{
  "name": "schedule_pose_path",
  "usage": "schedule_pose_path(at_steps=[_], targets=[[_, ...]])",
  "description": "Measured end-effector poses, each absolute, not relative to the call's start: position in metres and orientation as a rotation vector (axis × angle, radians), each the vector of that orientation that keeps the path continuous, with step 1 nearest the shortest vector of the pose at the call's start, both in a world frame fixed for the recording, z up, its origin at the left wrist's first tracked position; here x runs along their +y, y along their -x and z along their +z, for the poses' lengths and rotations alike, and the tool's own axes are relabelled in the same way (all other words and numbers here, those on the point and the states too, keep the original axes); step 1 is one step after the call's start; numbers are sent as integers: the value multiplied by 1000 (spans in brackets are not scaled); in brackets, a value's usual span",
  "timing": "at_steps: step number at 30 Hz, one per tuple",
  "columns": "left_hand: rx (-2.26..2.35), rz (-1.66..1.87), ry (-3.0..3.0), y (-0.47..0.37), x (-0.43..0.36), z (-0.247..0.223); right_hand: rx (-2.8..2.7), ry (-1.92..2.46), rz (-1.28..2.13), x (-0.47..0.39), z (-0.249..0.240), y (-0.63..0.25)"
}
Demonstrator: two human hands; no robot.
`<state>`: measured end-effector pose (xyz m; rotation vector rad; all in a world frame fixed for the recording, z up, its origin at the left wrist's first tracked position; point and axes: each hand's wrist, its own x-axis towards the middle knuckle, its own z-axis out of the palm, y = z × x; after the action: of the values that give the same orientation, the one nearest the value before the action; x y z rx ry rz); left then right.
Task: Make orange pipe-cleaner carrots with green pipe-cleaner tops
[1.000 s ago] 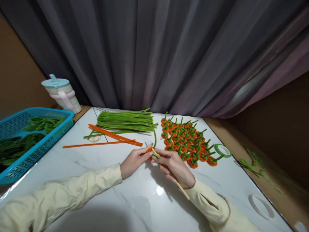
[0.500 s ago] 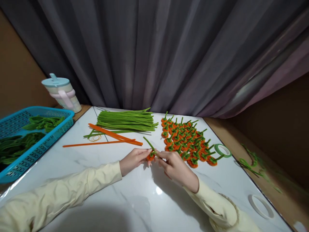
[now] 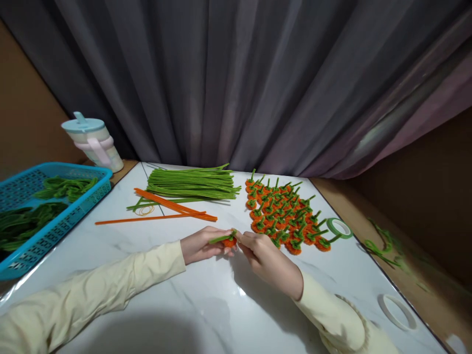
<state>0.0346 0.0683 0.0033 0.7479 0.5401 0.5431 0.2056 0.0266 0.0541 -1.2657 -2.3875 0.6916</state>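
Between the fingers of my left hand (image 3: 201, 245) is a small round orange pipe-cleaner piece (image 3: 230, 243) with green on top, like a little persimmon. A green pipe-cleaner end (image 3: 219, 239) points left from it, lying over my left fingers. My right hand (image 3: 268, 258) pinches at the right side of the same piece; its fingertips partly hide what they grip. Just beyond my right hand, several finished-looking orange pieces with green stems (image 3: 282, 211) stand grouped in rows on the white marbled table (image 3: 206, 305).
Behind my left hand lie a stack of green pipe cleaners (image 3: 191, 183), a few orange ones (image 3: 173, 204) and thin loops (image 3: 144, 211). A blue basket (image 3: 84, 209) and lidded cup (image 3: 94, 142) stand left. Green tape (image 3: 339, 228) and a white ring (image 3: 397, 311) lie right.
The green pipe-cleaner end stood up and leaned left; now it is bent down toward the left over my left fingers. Both hands stay nearly in place around the piece.
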Motion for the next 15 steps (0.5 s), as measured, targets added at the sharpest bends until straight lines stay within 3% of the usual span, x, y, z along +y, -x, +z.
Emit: schedule_pose_path(at_steps=[10, 15], targets=[[582, 566, -841, -32, 62, 5, -2286, 1266, 734, 27, 54, -205], [623, 755, -775, -29, 73, 8, -1812, 1369, 1365, 26, 51, -203]])
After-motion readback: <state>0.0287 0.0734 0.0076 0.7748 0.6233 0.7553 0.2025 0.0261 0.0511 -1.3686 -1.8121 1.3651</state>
